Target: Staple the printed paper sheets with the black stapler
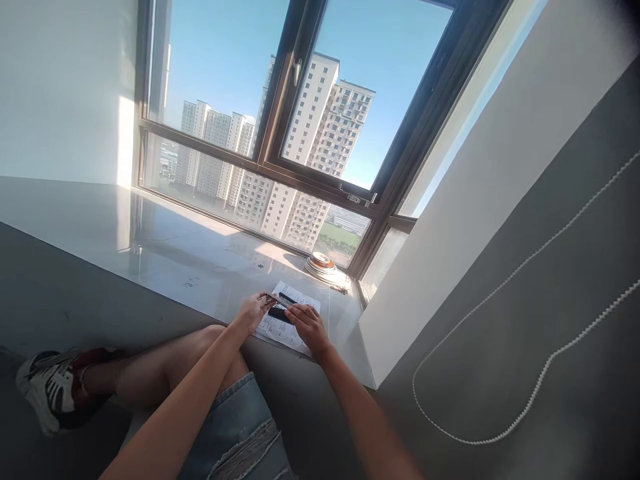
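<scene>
Over printed paper sheets (276, 328) on the window ledge, both hands are at a slim black and silver thing that looks like an opened stapler (283, 299). My left hand (253, 312) pinches its far left end, where a metal part shows between thumb and fingers. My right hand (307, 325) wraps its fingers round the right end and hides it. A black part lies just below the metal strip, above the paper; whether it touches the sheets I cannot tell.
Small dark bits (190, 284) lie on the glossy ledge (165, 257) to the left. A coiled cable or hose (321, 264) rests by the window frame (320, 175). White bead chain (537, 380) hangs at the right. My bent leg (165, 360) is below the ledge.
</scene>
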The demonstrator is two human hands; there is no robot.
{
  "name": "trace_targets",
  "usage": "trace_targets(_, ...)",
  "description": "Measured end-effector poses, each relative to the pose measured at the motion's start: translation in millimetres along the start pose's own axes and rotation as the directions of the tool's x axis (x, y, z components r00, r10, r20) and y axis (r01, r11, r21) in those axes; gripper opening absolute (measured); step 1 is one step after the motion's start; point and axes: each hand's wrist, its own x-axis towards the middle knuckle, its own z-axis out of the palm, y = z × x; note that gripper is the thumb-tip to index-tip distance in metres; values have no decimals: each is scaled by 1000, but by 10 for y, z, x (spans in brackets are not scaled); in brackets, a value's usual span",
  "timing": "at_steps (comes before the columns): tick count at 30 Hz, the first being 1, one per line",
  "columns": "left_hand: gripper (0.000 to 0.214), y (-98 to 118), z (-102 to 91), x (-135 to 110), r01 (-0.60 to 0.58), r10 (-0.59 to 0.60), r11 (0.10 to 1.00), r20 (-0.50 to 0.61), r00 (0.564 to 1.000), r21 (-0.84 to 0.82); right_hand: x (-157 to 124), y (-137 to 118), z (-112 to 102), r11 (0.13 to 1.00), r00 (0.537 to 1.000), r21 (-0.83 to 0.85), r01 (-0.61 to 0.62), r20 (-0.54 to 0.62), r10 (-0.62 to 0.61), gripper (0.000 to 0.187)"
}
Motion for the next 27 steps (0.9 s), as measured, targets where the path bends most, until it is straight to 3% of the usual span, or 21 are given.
trace_targets(4, 15, -40, -26, 25, -42, 41, 999, -62, 997, -6, -15, 32, -3, 977, 966, 48, -207, -146, 212, 34)
trace_targets(7, 16, -14, -52, -19, -165, 167, 986, -89, 982, 37, -14, 68, -11, 869, 838, 162, -467, -232, 493, 30)
trace_targets(10, 26, 64, -44, -108, -283, 305, 945, -131, 943, 167, -17, 124, -24, 729, 714, 274, -627, -170, 679, 35)
trace_targets(12, 29, 117, -10, -175, -339, 376, 896, -84, 923, 286, -28, 169, -19, 677, 691, 324, -661, -90, 717, 38)
trace_targets(16, 34, 162, 91, -303, -444, 416, 771, 165, 894, 458, -46, 242, 34, 649, 699, 348, -677, 28, 714, 41)
trace_targets(18, 34, 146, 131, -363, -495, 407, 683, 282, 869, 538, -41, 244, 54, 678, 720, 314, -665, 29, 693, 41)
trace_targets(20, 32, 112, 155, -417, -590, 414, 541, 420, 807, 600, -29, 212, 45, 759, 770, 249, -601, -71, 634, 38)
trace_targets(23, 29, 49, 166, -471, -741, 416, 322, 615, 670, 589, -18, 110, -22, 902, 870, 122, -415, -239, 432, 30)
trace_targets(25, 28, 15, 168, -486, -785, 425, 235, 665, 614, 574, -26, 32, -69, 962, 941, 57, -266, -201, 272, 28)
trace_targets(27, 29, -6, 168, -485, -792, 442, 189, 670, 596, 580, -39, -29, -90, 992, 987, 13, -128, -91, 129, 30)
